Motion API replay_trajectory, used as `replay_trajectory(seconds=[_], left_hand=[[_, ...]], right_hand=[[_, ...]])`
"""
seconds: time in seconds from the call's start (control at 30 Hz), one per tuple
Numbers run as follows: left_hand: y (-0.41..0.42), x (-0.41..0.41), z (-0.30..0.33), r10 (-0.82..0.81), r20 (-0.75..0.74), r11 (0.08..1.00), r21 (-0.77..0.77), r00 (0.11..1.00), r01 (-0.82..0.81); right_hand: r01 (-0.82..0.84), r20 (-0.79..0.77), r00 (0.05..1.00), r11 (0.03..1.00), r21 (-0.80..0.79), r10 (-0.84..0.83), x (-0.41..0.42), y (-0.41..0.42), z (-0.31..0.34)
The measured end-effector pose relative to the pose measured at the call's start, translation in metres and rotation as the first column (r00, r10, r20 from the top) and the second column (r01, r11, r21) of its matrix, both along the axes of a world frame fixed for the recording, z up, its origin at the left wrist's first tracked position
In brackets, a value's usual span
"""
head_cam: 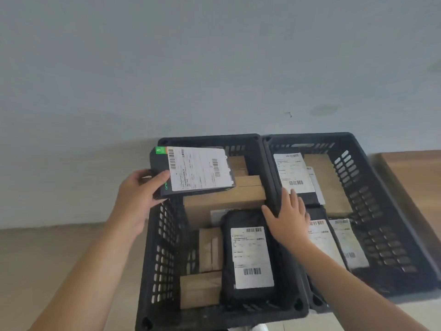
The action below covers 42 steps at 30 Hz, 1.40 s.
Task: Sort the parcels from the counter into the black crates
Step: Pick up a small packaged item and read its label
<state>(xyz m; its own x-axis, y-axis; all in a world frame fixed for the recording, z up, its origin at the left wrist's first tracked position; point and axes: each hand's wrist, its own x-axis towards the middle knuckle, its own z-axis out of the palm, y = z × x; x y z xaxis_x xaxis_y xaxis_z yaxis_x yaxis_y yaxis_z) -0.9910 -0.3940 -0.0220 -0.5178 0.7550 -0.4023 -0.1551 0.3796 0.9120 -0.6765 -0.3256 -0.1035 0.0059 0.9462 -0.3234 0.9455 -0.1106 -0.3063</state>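
- The left hand (143, 187) grips a dark box (193, 172) by its near-left corner, fingers curled round the edge and thumb lying on top beside the white shipping label (199, 168).
- That box is held tilted over the far-left corner of the left crate (164, 247), above the rim and not yet resting on anything inside.
- The right hand (287, 217) lies with straight fingers spread over the shared rims where the left crate meets the right crate (381, 211); it presses or steadies and holds nothing.
- The left crate already holds several brown cartons (224, 201) and a black padded parcel (250, 256) with a label, lying flat near the front.
- The right crate holds more labelled parcels, among them a brown one (327, 180) by the far wall; a strip of wooden worktop (415, 177) shows to its right.
- The step in hand looks like placing: a parcel has been chosen and this crate seems to be its destination.
- The next move calls for lowering the box onto the cartons at the back, where there appears to be flat room, levelling it so it does not slide off, then letting go.
- The other hand can likely keep the crates from shifting meanwhile.
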Motion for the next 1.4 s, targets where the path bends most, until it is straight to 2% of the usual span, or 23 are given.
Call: replay_trajectory(seconds=[0.1,0.27,0.43,0.57,0.67,0.8,1.1,1.23,1.33,1.4], left_hand=[[0.051,-0.004,-0.022,-0.027,0.063,1.0,-0.006,0.998,0.027],[0.127,0.003,-0.062,-0.128,0.192,0.984,-0.097,0.973,0.149],[0.175,0.012,-0.097,-0.221,0.188,0.947,-0.192,0.957,0.257],[0.188,0.006,-0.117,-0.339,0.16,0.868,-0.328,0.927,0.374],[0.19,0.008,-0.123,-0.4,0.096,0.823,-0.4,0.912,0.403],[0.193,0.013,-0.126,-0.461,0.095,0.785,-0.421,0.883,0.455],[0.193,0.01,-0.129,-0.469,0.109,0.784,-0.407,0.877,0.47],[0.19,0.01,-0.125,-0.477,0.063,0.792,-0.402,0.877,0.459],[0.181,0.011,-0.114,-0.481,-0.071,0.811,-0.415,0.874,0.412],[0.171,0.013,-0.102,-0.464,-0.211,0.844,-0.401,0.861,0.356]], right_hand=[[-0.01,0.127,0.992,1.0,0.009,0.009,-0.003,-0.013,-0.021],[0.027,0.117,0.992,0.996,0.08,-0.037,-0.005,-0.012,-0.028],[0.055,0.102,0.993,0.994,0.091,-0.064,-0.006,-0.009,-0.031],[0.066,0.077,0.994,0.991,0.115,-0.075,-0.005,-0.009,-0.033],[0.067,0.067,0.995,0.99,0.121,-0.075,-0.005,-0.008,-0.033],[0.061,0.068,0.995,0.99,0.125,-0.07,-0.005,-0.007,-0.034],[0.061,0.047,0.997,0.99,0.13,-0.067,-0.003,-0.006,-0.037],[0.051,0.035,0.998,0.988,0.145,-0.057,-0.001,-0.007,-0.038],[0.058,0.013,0.998,0.986,0.154,-0.06,-0.001,-0.007,-0.037],[0.05,-0.012,0.999,0.986,0.16,-0.049,-0.001,-0.007,-0.035]])
